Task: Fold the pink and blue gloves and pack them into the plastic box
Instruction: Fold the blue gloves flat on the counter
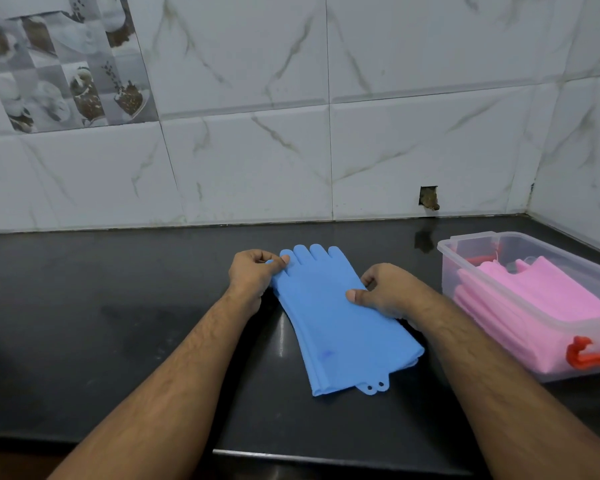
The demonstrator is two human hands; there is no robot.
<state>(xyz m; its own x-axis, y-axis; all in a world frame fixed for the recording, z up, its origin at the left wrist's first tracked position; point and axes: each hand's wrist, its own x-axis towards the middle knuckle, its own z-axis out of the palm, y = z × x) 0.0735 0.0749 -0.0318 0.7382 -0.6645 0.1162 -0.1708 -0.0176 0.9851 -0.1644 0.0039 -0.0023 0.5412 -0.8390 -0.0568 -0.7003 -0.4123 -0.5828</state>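
— What are the two hands doing?

— The left hand (253, 273) has its fingers curled and pinches the thumb part of the blue gloves (329, 320) at their left side, near the fingertips. The right hand (383, 291) grips the right side of the same gloves, thumb laid on top, the other fingers curled at the edge. Both forearms reach in from the near edge of the counter (101, 306), bare, angled toward each other.

— How many blue gloves?

— They lie as one flat stack. Two layers show at the cuff, with two small hanging tabs, so it looks like two, one upon the other. The fingers point to the back edge of the counter, the cuffs to the near edge. The stack sits about midway along the counter, tilted a little to the right.

— And the pink ones?

— The pink gloves (548, 296) lie folded inside the plastic box (465, 242), which stands at the right edge of the counter, near the back right corner. How many are in there I cannot tell. One box, clear-walled, with a red clip (586, 356) on its near end and something red at its far end.

— Behind?

— A tiled wall (395, 133) with a small hole (429, 197) just above the back edge.
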